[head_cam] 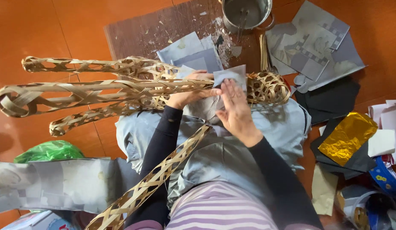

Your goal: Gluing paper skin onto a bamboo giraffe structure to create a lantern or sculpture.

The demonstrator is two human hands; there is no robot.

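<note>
Floor: orange-brown floor spreads on every side, bare toward ten o'clock and crowded with paper toward three o'clock.
Board: dark brown board lies flat on the floor at twelve o'clock, flecked with paper scraps and pale smears.
Pot: metal pot stands at the board's far edge, at one o'clock, with thin sticks inside it.
Paper on the board: grey paper sheets lie stacked just beyond the hands; printed grey sheets fan out at two o'clock, with black sheets below them.
Right-side litter: crumpled gold foil rests on dark paper at three o'clock, white paper just beside it.
Left side: green plastic bag sits at nine o'clock behind a long grey printed sheet.
Lap: grey cloth covers the person's knees.
Frame: woven bamboo frame lies across the lap, long open-weave limbs pointing to nine o'clock, a rounded end at the centre.
Left hand: curled around the frame's middle, thumb touching the grey paper piece.
Right hand: fingers spread flat, pressing that paper piece down onto the frame's rounded end.
</note>
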